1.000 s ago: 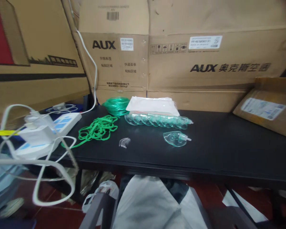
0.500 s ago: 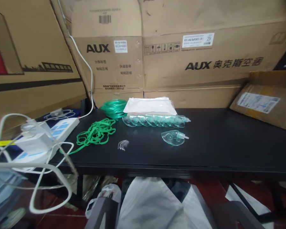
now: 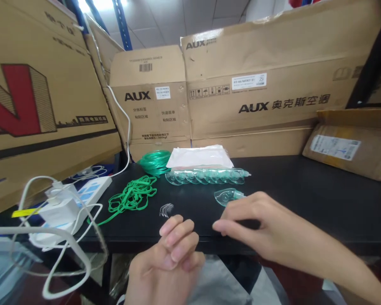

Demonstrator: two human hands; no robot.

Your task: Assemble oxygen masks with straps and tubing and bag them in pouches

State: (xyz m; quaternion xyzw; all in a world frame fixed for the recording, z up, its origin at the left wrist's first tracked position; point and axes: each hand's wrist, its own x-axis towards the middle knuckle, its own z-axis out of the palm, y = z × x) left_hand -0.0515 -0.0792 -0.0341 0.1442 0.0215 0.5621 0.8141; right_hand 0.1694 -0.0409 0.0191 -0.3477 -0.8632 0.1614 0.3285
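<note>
Two bare hands over the near part of a black surface, seen from the head. The left hand is palm up, its fingers bent narrowly in toward the palm; whether they enclose anything cannot be told. The right hand enters from the right, its thumb and forefinger arched around a gap; their tips are near each other, though contact between them cannot be made out.

Just beyond the right fingers lies a clear green mask, its nozzle end partly hidden by that hand; touch between mask and hand cannot be judged. Just beyond the left fingertips is a small cluster of thin metal strips. Farther from both sets of fingers, a row of masks lies overlapped, with a white packet directly behind it. Beyond the left fingers and to their left are a tangled green strap and, farther back, a coil of green tubing. Well to the left of the fingers sits a white power strip with looping white cables. Large cartons stand upright farthest from the fingers; a smaller labelled box rests at far right.
</note>
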